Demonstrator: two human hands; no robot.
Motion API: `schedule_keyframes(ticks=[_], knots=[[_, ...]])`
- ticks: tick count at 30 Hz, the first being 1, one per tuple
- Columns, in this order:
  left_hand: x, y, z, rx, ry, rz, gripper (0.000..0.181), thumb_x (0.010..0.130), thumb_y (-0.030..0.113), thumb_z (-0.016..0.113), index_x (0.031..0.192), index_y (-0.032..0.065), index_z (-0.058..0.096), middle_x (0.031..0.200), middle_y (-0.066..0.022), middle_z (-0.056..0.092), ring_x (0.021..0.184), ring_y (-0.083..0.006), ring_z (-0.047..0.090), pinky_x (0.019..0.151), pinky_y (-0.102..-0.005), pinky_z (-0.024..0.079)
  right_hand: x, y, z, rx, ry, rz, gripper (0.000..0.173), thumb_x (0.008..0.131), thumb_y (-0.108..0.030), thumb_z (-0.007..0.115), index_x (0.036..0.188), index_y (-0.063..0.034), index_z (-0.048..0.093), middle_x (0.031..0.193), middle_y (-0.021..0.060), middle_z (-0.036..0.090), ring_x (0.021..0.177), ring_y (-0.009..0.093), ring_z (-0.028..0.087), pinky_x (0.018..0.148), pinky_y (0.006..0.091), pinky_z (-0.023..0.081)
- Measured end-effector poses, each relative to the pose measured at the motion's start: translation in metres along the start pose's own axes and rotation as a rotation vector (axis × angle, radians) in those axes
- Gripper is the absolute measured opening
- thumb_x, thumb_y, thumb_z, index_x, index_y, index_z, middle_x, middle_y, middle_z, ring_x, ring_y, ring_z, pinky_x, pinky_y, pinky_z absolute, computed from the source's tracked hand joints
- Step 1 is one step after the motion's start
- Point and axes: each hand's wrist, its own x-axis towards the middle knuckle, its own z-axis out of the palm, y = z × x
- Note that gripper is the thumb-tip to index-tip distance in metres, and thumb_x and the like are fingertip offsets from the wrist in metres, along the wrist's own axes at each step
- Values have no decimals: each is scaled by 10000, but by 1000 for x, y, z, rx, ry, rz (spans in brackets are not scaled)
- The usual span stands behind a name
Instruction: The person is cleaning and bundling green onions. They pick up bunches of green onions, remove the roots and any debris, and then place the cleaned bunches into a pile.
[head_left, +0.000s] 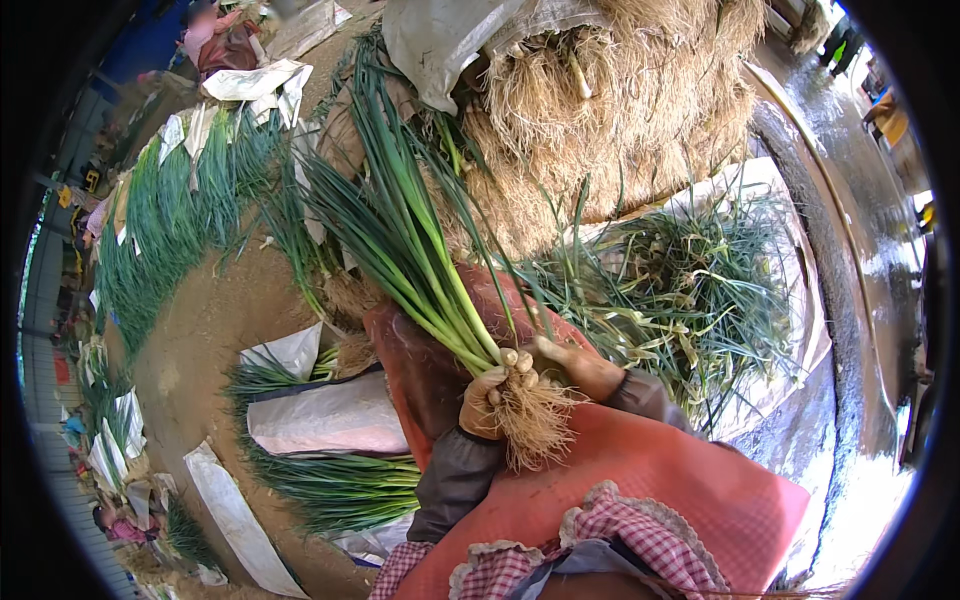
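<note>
My left hand (482, 405) is closed around the lower stems of a bunch of green onions (427, 262), just above the bulbs. The white bulbs (519, 367) and a tuft of pale roots (536, 427) hang over my lap, while the long green leaves fan away to the upper left. Close beside the bulbs, my right hand (589, 367) is blurred. Thin leaves pass by its fingertips, and whether it grips one is unclear. A red apron (622, 457) covers my lap beneath both hands.
Stripped leaves (690, 277) lie heaped on a pale sheet (806, 300) at right. Ahead rises a stack of roots-out onions (600, 150). Bundled green onions (352, 487) and a white wrap (330, 416) are at left, with more rows (165, 217) beyond. A person (221, 41) sits at the far left.
</note>
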Motion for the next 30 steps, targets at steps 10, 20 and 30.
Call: schedule_keyframes(ticks=[10, 20, 30], knots=[[-33, 24, 19, 600, 163, 183, 223, 805, 120, 540, 1009, 45, 592, 1317, -163, 483, 1240, -209, 451, 1044, -357, 380, -2, 40, -135, -339, 858, -300, 267, 935, -265, 525, 1022, -44, 648, 805, 81, 663, 673, 196, 627, 543, 313, 484], [19, 21, 11, 644, 231, 254, 487, 850, 178, 582, 1314, 59, 497, 1037, -14, 575, 882, -106, 552, 708, -210, 439, 6, -3, -115, -1192, 787, -256, 355, 912, -318, 521, 1095, -40, 644, 1119, 186, 632, 1007, 351, 616, 851, 408, 486], [12, 32, 22, 317, 198, 231, 183, 844, 60, 581, 1024, 62, 543, 971, -56, 565, 909, -178, 570, 749, -247, 492, 256, -146, -9, -1667, 973, -558, 358, 903, -290, 580, 1170, -52, 598, 1071, 178, 649, 791, 242, 647, 731, 406, 523]])
